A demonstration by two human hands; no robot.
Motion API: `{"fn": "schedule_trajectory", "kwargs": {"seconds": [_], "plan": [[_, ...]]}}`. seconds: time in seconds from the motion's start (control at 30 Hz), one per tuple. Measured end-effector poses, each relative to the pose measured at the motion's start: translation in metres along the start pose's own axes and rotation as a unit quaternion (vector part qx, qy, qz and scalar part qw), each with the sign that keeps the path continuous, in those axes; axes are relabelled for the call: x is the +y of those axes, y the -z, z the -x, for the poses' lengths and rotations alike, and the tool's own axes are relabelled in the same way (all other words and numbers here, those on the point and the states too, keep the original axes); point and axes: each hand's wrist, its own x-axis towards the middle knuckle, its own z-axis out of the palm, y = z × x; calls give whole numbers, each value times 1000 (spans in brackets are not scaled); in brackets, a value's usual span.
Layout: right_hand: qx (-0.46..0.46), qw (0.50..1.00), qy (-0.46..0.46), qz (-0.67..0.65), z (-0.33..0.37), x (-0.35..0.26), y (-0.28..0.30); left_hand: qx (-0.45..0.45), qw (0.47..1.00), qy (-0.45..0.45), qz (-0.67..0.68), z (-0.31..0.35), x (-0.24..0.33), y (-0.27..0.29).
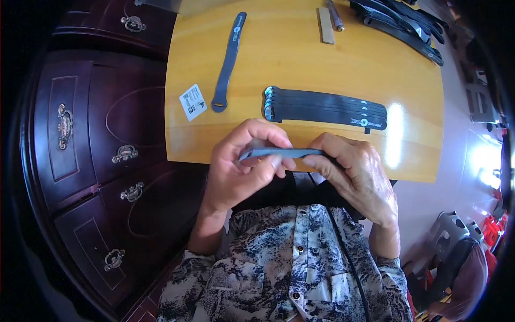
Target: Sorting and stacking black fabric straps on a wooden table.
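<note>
Between my two hands, just over the table's near edge, stretches a grey-blue hook-and-loop strap (301, 152), seen almost edge-on. My left hand (232, 166) pinches it between thumb and fingers near its left end. The other end lies in the grip of my right hand (358, 173), whose fingers cover part of it. Beyond my hands, several dark straps (327, 107) are laid overlapping in a neat stack, slotted ends to the left. A single dark strap (230, 61) lies apart at the left, its slotted end toward me.
On the yellow wooden table (289, 53) a white printed label (193, 102) lies at the left. A cardboard strip (325, 26), a pen-like object (336, 16) and a heap of black straps (399, 24) are at the back. Dark wooden cabinets (129, 102) stand left; grey stools (449, 233) right.
</note>
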Motion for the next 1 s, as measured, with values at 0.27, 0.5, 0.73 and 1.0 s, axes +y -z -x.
{"fn": "schedule_trajectory", "kwargs": {"seconds": [0.27, 0.5, 0.73, 1.0], "plan": [[2, 996, -75, 55, 4, 25, 5, 59, 987, 108, -106, 0, -17, 14], [52, 987, -150, -13, 18, 45, 28, 117, 982, 119, -89, -1, -30, 23], [115, 959, -235, -114, 37, 61, 48, 86, 983, 109, -118, -8, -30, 28], [220, 913, -254, -229, 41, 69, 41, 135, 978, 87, -132, -10, -36, 24]]}}
